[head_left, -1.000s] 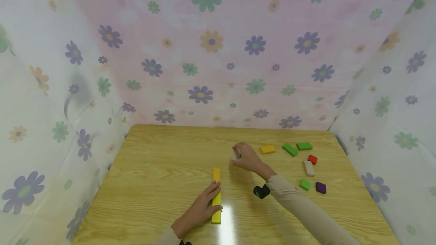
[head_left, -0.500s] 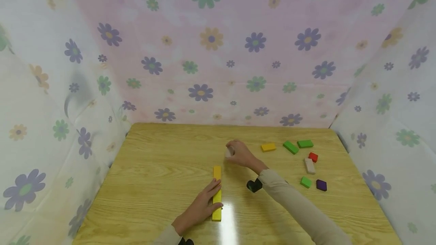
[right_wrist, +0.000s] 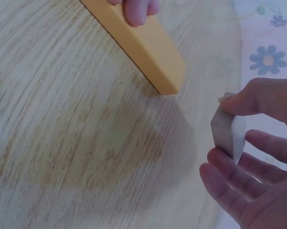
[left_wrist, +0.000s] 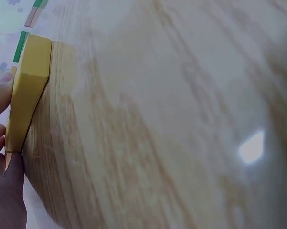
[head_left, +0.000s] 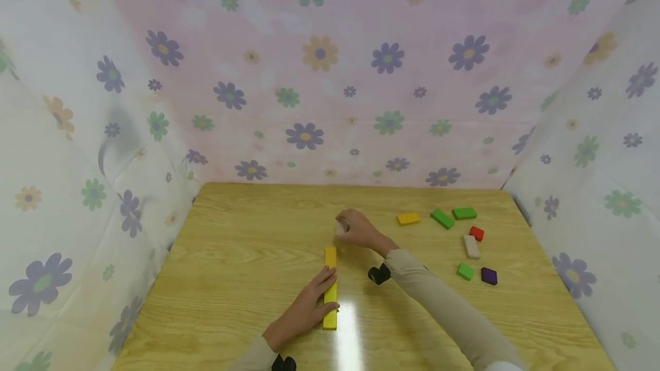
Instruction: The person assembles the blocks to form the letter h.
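Note:
A row of yellow-orange blocks lies end to end on the table, with an orange block (head_left: pixel 330 255) at the far end and a yellow block (head_left: pixel 330 320) at the near end. Across this row rests my left hand (head_left: pixel 301 312), its fingers lying over the blocks and its thumb on the near part. In the right wrist view its fingertips touch the top of the orange block (right_wrist: pixel 155 52). My right hand (head_left: pixel 362 230) pinches a pale wooden block (right_wrist: pixel 228 131) between thumb and fingers, tilted and just beyond the row's far end, apart from it.
To the right lie an orange block (head_left: pixel 408 219), two green blocks (head_left: pixel 442 218), a red block (head_left: pixel 476 233), a pale block (head_left: pixel 471 247), a light green block (head_left: pixel 465 271) and a purple block (head_left: pixel 489 276). Flowered cloth (head_left: pixel 350 73) surrounds the wooden table (head_left: pixel 232 245).
My right hand has moved left with the pale block, toward the far end of the row. My left hand has stayed on the blocks.

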Motion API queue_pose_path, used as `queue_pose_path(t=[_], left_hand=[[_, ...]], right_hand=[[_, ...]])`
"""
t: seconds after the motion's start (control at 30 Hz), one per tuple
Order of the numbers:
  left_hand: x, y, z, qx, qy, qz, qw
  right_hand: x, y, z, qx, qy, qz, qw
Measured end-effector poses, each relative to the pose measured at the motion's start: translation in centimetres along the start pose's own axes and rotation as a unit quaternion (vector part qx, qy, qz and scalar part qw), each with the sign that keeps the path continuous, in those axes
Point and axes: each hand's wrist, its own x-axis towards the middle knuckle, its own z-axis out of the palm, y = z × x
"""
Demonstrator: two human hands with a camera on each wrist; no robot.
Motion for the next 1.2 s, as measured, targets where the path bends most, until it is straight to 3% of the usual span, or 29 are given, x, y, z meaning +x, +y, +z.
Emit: queue_pose_path(t=[0.23, 0.5, 0.67, 1.0, 1.2], left_hand=[[0.8, 0.0, -0.5, 0.016, 0.008, 0.014, 0.9997], [2.3, 0.2, -1.4, 0.003, 0.005, 0.017, 0.9998], [2.1, 0.3, -1.4, 0.005, -0.007, -0.001, 1.0], [0.4, 0.1, -0.6, 0.004, -0.006, -0.009, 0.9999], [0.1, 0.2, -0.2, -0.005, -0.008, -0.009, 0.9999]], right_hand=[[0.7, 0.1, -0.4, 0.022, -0.03, 0.008, 0.999], [2.1, 0.3, -1.2, 0.029, -0.031, 0.025, 0.999], [2.2, 0.5, -0.5, 0.035, -0.035, 0.023, 0.999], [2.1, 0.2, 2.6, 0.009, -0.05, 0.007, 0.999], [1.7, -0.1, 3.2, 0.016, -0.062, 0.01, 0.998]])
